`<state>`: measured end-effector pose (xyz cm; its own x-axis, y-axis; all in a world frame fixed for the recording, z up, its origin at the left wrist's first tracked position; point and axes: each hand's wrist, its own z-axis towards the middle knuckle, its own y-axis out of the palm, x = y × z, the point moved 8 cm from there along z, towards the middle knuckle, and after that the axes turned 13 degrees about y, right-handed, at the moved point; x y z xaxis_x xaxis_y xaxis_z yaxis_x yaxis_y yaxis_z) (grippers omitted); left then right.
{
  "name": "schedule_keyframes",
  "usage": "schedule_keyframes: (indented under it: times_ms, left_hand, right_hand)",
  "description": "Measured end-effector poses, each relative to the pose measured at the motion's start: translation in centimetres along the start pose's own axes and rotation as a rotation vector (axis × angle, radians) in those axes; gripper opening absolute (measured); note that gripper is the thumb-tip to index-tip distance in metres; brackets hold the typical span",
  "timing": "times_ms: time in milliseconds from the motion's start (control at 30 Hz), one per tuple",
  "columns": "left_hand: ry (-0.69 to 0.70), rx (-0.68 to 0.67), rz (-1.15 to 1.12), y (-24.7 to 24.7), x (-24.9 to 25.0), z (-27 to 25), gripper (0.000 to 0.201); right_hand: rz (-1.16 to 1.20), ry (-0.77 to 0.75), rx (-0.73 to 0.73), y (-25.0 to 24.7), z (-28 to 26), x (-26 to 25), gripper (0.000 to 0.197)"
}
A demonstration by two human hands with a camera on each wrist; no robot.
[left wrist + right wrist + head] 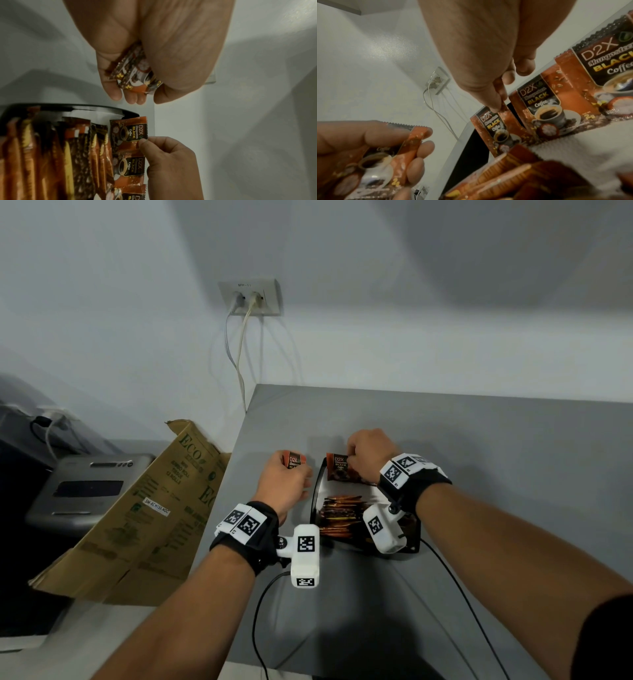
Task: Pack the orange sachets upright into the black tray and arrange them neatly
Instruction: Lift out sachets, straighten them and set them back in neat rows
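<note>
A black tray [314, 501] sits on the grey table and holds several orange sachets [340, 517] standing on edge in a row. My left hand [286, 479] hovers just left of the tray and grips a small bunch of orange sachets [135, 73]; they also show in the right wrist view as held sachets [382, 159]. My right hand [368, 455] is over the tray's far end and pinches the top corner of an upright sachet [337, 467] with thumb and forefinger. That pinched sachet [493, 129] stands first in a line of upright sachets [544, 108].
The grey table [479, 457] meets a white wall with a socket plate [251, 297] and hanging cables. A flattened cardboard box [154, 515] leans off the table's left edge, beside a grey printer [85, 487]. Black wrist-camera cables [455, 587] trail over the near table.
</note>
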<state>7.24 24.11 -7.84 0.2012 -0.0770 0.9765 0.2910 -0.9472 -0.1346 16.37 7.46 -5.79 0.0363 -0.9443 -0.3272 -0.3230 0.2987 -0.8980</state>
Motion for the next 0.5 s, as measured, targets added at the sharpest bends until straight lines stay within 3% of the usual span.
schedule_keyframes:
  times_ms: [500]
  left_hand:
    - [-0.012, -0.014, -0.052, 0.67, 0.73, -0.44, 0.025]
  right_hand:
    - [-0.016, 0.004, -0.001, -0.45, -0.13, 0.23, 0.015]
